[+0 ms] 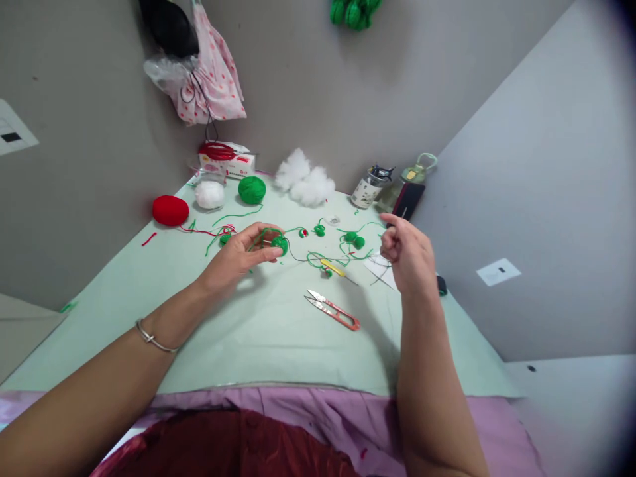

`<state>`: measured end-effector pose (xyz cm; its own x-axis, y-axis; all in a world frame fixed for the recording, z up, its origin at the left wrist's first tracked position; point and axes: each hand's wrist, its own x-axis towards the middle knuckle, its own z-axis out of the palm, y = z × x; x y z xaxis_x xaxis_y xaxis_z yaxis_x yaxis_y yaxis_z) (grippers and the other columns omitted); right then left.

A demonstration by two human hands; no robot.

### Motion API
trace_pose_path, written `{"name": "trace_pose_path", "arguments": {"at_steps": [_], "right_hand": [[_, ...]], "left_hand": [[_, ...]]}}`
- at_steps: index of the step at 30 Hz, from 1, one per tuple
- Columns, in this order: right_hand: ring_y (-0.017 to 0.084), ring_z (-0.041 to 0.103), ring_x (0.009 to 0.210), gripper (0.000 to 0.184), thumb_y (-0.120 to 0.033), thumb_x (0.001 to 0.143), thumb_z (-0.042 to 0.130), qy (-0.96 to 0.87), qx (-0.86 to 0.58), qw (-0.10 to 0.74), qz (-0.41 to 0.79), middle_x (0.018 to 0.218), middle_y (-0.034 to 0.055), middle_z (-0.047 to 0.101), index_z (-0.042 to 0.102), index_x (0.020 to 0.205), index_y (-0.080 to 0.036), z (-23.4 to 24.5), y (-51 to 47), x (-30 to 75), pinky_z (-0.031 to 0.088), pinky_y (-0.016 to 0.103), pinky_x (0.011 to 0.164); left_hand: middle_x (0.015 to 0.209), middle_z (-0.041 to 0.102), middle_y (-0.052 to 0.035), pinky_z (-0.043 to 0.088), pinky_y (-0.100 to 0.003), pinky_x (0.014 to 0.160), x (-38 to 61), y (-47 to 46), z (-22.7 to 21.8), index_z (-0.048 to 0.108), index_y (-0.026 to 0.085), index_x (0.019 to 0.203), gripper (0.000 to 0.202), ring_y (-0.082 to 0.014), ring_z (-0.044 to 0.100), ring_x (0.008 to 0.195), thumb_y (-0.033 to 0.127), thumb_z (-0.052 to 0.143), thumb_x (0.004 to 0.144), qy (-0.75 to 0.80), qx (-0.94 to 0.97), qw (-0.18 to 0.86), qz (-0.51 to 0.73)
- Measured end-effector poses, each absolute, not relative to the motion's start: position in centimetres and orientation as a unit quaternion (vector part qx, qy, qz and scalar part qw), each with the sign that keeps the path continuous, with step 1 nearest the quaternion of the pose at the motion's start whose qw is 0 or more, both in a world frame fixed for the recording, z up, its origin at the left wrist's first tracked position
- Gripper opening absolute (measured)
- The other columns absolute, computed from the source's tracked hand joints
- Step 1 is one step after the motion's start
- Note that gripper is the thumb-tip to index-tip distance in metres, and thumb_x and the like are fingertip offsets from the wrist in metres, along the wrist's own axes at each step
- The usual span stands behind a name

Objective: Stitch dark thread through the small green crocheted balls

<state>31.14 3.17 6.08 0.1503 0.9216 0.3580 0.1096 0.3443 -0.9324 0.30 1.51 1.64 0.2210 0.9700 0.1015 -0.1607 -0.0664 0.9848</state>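
My left hand (248,252) holds a small green crocheted ball (279,246) between thumb and fingers, above the table. A thin dark thread (303,259) leads from this ball across to my right hand (408,255). That hand is raised at the right, its fingers curled in a pinch and the index finger pointing left; a needle, if any, is too small to see. Between the hands lie a yellow-handled crochet hook (332,267) and small green crocheted pieces (354,239) with yarn tails. Nearer to me rest orange-handled thread snips (334,311), blades pointing left.
Red (170,211), white (209,195) and green yarn balls (252,190) stand at the back left. White stuffing (304,179) lies by the wall. A pen cup (368,190), a bottle (415,171) and a dark phone-like object (410,201) occupy the back right.
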Motion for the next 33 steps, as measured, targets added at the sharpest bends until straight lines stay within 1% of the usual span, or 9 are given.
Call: {"name": "trace_pose_path", "arguments": {"at_steps": [4,6,9,11,14,17,20,24,33], "right_hand": [[0.005,0.029,0.048,0.027,-0.037,0.085,0.073,-0.532,-0.425,0.597,0.425,0.060,-0.0054,0.047,0.072,0.101,-0.016,5.7,2.4,29.0,0.022,0.022,0.044],[0.005,0.031,0.048,0.028,-0.040,0.087,0.071,-0.539,-0.419,0.568,0.460,0.071,-0.0014,0.060,0.073,0.102,-0.017,4.7,1.8,26.6,0.025,0.022,0.044],[0.007,0.048,0.053,0.037,-0.049,0.092,0.064,-0.566,-0.421,0.473,0.528,0.093,0.0056,0.071,0.072,0.108,-0.017,3.3,1.0,23.3,0.038,0.024,0.050],[0.010,0.055,0.059,0.042,-0.054,0.095,0.059,-0.602,-0.407,0.378,0.574,0.086,0.0053,0.069,0.073,0.105,-0.015,2.8,0.5,22.1,0.043,0.025,0.057],[0.009,0.046,0.059,0.043,-0.054,0.098,0.056,-0.660,-0.389,0.285,0.576,0.066,-0.0017,0.053,0.074,0.097,-0.015,2.9,-0.1,21.9,0.035,0.023,0.058],[0.008,0.029,0.057,0.041,-0.053,0.098,0.057,-0.667,-0.385,0.297,0.565,0.061,-0.0059,0.033,0.072,0.091,-0.016,3.2,-0.3,22.3,0.022,0.024,0.055],[0.008,0.020,0.054,0.041,-0.055,0.096,0.059,-0.639,-0.378,0.320,0.588,0.059,-0.0074,0.025,0.070,0.088,-0.016,3.1,-0.3,22.4,0.016,0.025,0.053],[0.008,0.015,0.054,0.041,-0.055,0.095,0.061,-0.619,-0.363,0.336,0.610,0.058,-0.0085,0.023,0.069,0.088,-0.016,2.6,0.0,22.4,0.013,0.026,0.052],[0.008,0.016,0.053,0.033,-0.049,0.094,0.064,-0.609,-0.353,0.390,0.594,0.056,-0.0084,0.027,0.069,0.091,-0.017,3.4,-0.1,22.6,0.014,0.026,0.053]], "left_hand": [[0.101,0.064,-0.0027,0.051,-0.035,0.091,0.8,1.1,1.5,0.070,0.027,0.115,0.040,-0.0190,0.061,0.093,0.036,0.082,0.078,0.376,0.536,0.562,0.505],[0.103,0.062,-0.0030,0.051,-0.035,0.092,1.2,0.8,1.3,0.068,0.028,0.122,0.044,-0.0192,0.060,0.096,0.037,0.080,0.081,0.367,0.546,0.561,0.503],[0.103,0.061,-0.0032,0.054,-0.035,0.090,1.6,0.5,1.1,0.062,0.029,0.136,0.054,-0.0199,0.060,0.098,0.039,0.076,0.085,0.358,0.567,0.553,0.494],[0.103,0.062,-0.0032,0.054,-0.037,0.089,1.7,0.4,1.0,0.060,0.029,0.139,0.055,-0.0190,0.063,0.091,0.040,0.074,0.087,0.359,0.581,0.540,0.491],[0.097,0.066,-0.0028,0.052,-0.037,0.089,1.5,0.4,0.9,0.066,0.026,0.127,0.041,-0.0179,0.065,0.081,0.043,0.071,0.090,0.372,0.598,0.510,0.494],[0.085,0.069,-0.0021,0.051,-0.037,0.085,1.5,0.4,1.0,0.071,0.024,0.111,0.031,-0.0201,0.066,0.079,0.046,0.072,0.089,0.394,0.602,0.499,0.482],[0.082,0.068,-0.0013,0.050,-0.036,0.079,1.6,0.4,1.2,0.073,0.025,0.110,0.034,-0.0200,0.064,0.077,0.044,0.079,0.083,0.408,0.598,0.493,0.484],[0.090,0.070,-0.0024,0.051,-0.035,0.080,1.9,0.2,1.4,0.074,0.025,0.112,0.037,-0.0193,0.062,0.082,0.036,0.083,0.077,0.399,0.605,0.476,0.498],[0.104,0.070,-0.0049,0.055,-0.036,0.088,2.7,-0.2,0.1,0.065,0.022,0.107,0.028,-0.0193,0.067,0.090,0.026,0.074,0.081,0.399,0.656,0.440,0.467]]}}
